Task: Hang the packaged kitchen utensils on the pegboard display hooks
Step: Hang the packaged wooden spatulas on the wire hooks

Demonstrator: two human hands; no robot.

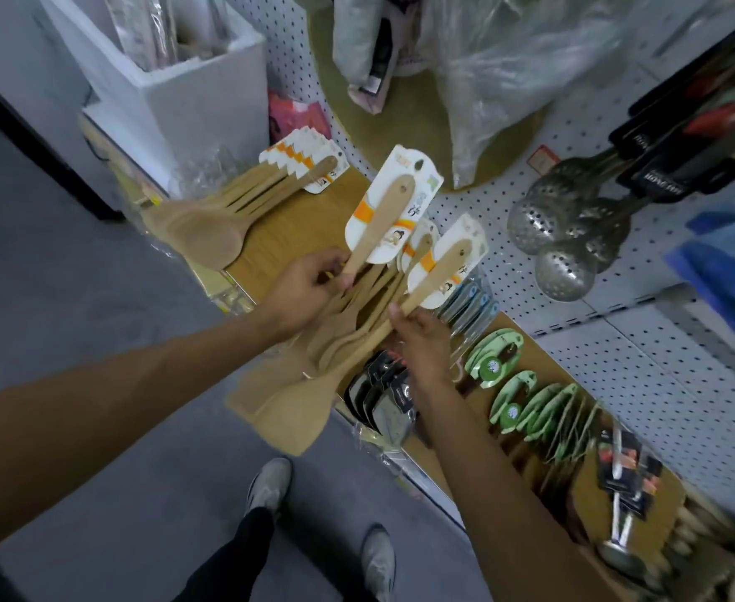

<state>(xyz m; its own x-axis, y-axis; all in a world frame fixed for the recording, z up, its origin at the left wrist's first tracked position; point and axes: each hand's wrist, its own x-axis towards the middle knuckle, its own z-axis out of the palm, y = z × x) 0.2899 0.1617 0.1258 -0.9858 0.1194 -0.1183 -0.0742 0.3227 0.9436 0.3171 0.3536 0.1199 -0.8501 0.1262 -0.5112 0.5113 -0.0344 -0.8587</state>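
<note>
My left hand (pixel 309 288) pinches the smooth handle of a pale wooden spatula on a white-and-orange backing card (pixel 389 210), lifted over the wood-grain shelf (pixel 287 228). My right hand (pixel 422 341) grips another carded wooden spatula (pixel 439 271) just to its right, above a fanned bunch of flat wooden turners (pixel 313 375). Perforated steel skimmers (pixel 574 236) hang on the white pegboard (pixel 661 375) to the far right. Wooden spoons (pixel 213 228) lie at far left.

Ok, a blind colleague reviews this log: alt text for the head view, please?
A person's left hand and right hand each grip a carded wooden spatula from a bunch over a wooden shelf. Behind is a white pegboard with hanging metal skimmers.
</note>
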